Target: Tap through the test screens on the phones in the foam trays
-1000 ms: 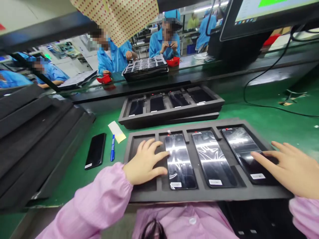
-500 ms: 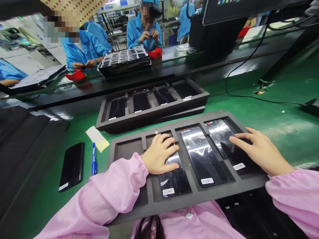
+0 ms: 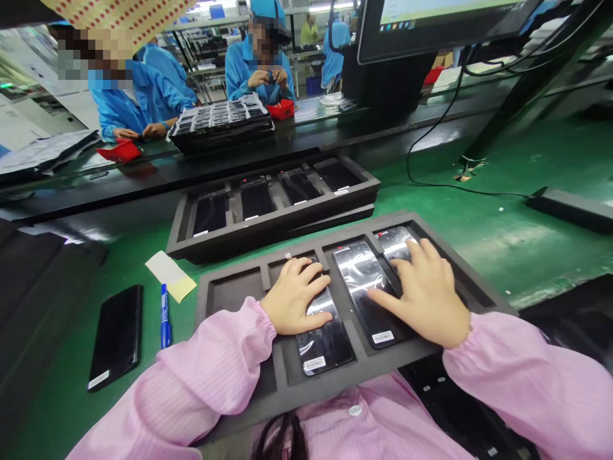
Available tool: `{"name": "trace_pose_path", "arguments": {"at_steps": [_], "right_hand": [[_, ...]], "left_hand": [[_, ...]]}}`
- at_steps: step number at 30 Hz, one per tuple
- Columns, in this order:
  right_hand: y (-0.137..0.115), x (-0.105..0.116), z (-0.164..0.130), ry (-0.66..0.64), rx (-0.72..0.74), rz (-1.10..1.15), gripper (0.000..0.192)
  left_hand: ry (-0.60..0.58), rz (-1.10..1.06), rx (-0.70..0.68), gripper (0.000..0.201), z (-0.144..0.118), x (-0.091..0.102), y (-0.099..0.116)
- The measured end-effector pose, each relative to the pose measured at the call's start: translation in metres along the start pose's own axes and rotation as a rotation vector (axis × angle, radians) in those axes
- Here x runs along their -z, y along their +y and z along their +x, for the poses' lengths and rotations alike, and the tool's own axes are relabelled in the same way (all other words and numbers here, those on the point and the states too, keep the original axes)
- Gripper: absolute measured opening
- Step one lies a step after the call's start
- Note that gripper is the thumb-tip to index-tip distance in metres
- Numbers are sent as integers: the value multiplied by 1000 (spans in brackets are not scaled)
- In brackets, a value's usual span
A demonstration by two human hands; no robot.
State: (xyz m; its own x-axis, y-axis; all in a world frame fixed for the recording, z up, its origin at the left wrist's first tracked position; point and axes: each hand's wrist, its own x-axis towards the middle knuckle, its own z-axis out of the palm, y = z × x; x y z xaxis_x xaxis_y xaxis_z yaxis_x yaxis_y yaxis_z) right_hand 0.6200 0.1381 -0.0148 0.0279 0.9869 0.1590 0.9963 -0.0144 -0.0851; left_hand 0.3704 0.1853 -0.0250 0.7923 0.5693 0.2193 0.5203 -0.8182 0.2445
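Note:
A dark grey foam tray (image 3: 237, 292) lies before me, with phones set in its slots. My left hand (image 3: 297, 297) rests with spread fingers over the second slot, on the upper part of a phone (image 3: 326, 348) with a white label at its lower end. Another phone (image 3: 355, 268), labelled too, lies in the third slot. My right hand (image 3: 428, 294) is open, palm down, above the right side of the tray. Its thumb reaches over the third-slot phone, and its other fingers cover much of the rightmost phone (image 3: 393, 241). Contact under the right hand cannot be made out.
Behind stands a second foam tray (image 3: 282, 217) with several phones. To the left lie a loose phone (image 3: 116, 335), a blue marker (image 3: 165, 316) and a paper slip (image 3: 165, 268). A monitor (image 3: 431, 32) and a cable (image 3: 433, 185) are at upper right. Co-workers in blue sit beyond.
My right hand has moved left from the tray's right edge to over the two right-hand phones, its fingers spreading. The left hand stays on its phone. The view has shifted slightly.

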Motion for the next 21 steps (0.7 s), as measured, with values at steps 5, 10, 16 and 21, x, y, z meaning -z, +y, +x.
{"name": "trace_pose_path", "arguments": {"at_steps": [5, 10, 16, 21], "right_hand": [[-35, -5, 2, -57, -2, -200, 83], [-44, -9, 6, -41, -123, -179, 88], [-50, -6, 5, -50, -167, -114, 82], [-54, -6, 3, 36, -153, -144, 76]], "left_hand": [[50, 8, -26, 51, -1, 2, 0], [165, 1, -10, 41, -3, 8, 1], [303, -3, 42, 37, -9, 17, 2], [351, 6, 63, 35, -14, 22, 3]]}}
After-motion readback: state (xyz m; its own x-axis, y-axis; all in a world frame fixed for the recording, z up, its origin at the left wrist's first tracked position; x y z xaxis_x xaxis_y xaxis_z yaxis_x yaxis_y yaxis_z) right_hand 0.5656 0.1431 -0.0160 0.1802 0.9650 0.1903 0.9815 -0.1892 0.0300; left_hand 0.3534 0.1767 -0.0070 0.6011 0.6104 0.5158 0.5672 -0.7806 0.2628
